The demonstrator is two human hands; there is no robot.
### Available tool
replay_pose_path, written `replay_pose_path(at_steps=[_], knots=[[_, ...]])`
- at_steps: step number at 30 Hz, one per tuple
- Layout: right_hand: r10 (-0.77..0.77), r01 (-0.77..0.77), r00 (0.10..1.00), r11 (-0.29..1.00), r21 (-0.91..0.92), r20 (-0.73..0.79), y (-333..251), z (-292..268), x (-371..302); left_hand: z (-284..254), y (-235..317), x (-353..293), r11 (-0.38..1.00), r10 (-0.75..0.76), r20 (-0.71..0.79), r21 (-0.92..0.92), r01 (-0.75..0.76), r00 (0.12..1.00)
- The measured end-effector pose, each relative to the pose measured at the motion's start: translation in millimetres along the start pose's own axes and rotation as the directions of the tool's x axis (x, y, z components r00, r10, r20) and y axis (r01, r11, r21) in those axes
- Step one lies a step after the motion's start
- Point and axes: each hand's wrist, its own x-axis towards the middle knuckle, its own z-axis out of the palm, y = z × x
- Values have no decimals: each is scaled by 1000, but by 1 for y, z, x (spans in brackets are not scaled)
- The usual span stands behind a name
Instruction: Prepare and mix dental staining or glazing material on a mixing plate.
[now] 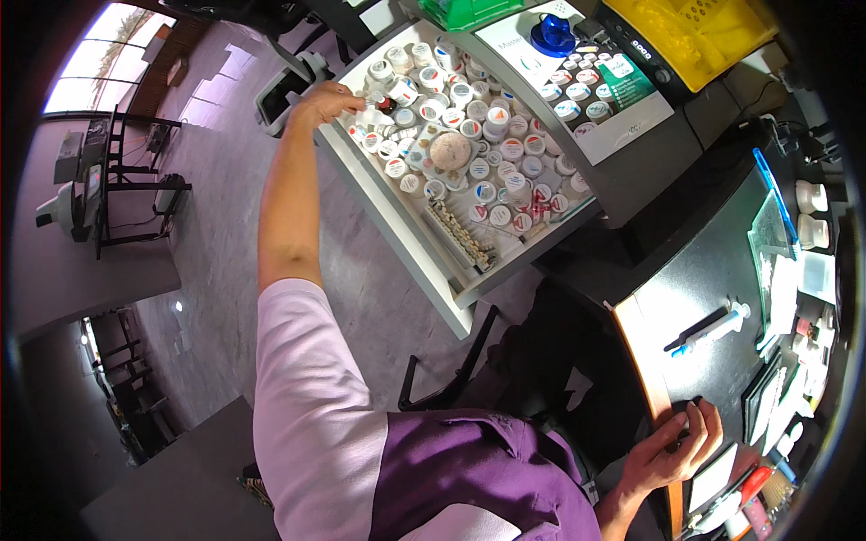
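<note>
My left hand (pixel 327 104) reaches over the left side of an open drawer (pixel 397 200). Its fingers are bent and pressed together beside a small dark red bottle (pixel 386 105); what they pinch, if anything, is hidden. Many small round jars with white lids (pixel 511 149) crowd the drawer, some stacked. Among them lies a round, pinkish-beige disc (pixel 450 151). Near the drawer's front corner sits a row of small, pale tooth-shaped pieces (pixel 460 234). At the lower right, my right hand (pixel 672 451) rests by the wooden bench edge, fingers loosely bent and apart, with no held thing visible.
A syringe (pixel 713 330) lies on the dark bench top (pixel 672 293). Several tools and containers line the bench's right side. Above the drawer are a white printed box (pixel 622 131), a blue knob-like piece (pixel 554 36) and a yellow tray (pixel 695 41). A black chair leg (pixel 474 356) stands below the drawer.
</note>
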Motion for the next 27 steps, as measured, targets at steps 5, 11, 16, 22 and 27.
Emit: replay_pose_path(at_steps=[5,11,16,22,27], knots=[[80,-76,996,992,102,-32,-4,5,0,30,0,-21,996,31,-33,-84,-34,999],[21,-12,997,992,126,-70,-1,5,-1,49,19,-72,831,244,21,-519,-198,970],[3,57,982,947,315,-187,-3,-5,-3,90,53,-140,375,429,-35,-902,-213,903],[-148,236,971,714,659,-187,-52,-17,1,164,80,-243,-101,542,21,-991,91,840],[-235,198,969,568,799,-73,-79,-29,13,234,111,-320,-272,714,48,-900,340,699]])
